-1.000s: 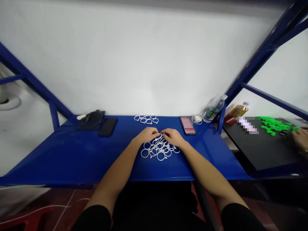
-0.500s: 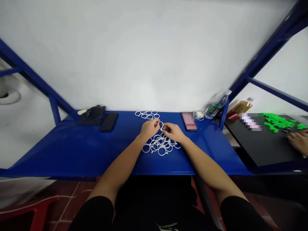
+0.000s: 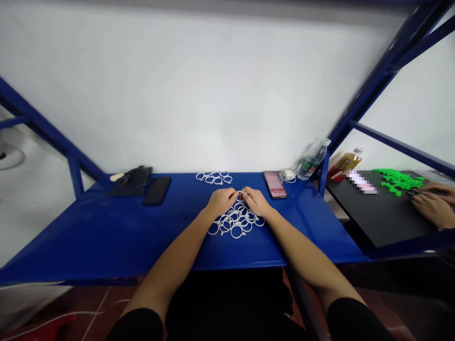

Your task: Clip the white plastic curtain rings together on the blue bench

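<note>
My left hand (image 3: 221, 201) and my right hand (image 3: 257, 201) meet over the blue table, fingertips pinched on one white plastic ring (image 3: 241, 192) from both sides. The fingers cover parts of that ring. Just below my hands lies a loose, overlapping heap of similar white rings (image 3: 236, 231), each with a small knob on its rim. Farther back, near the wall, a smaller group of white rings (image 3: 217, 180) lies flat, apart from my hands.
A dark phone (image 3: 157, 191) and a black bag (image 3: 133, 180) lie at the left. To the right are a pink-screened phone (image 3: 275, 184), a white cable (image 3: 289, 175) and a water bottle (image 3: 313, 160). Beyond the blue frame, a co-worker's hands (image 3: 434, 206) are near green pieces (image 3: 400, 181).
My hands have drawn closer together, and the fingertips of both now hold the ring. The view has shifted slightly. The co-worker's hands have come farther into view.
</note>
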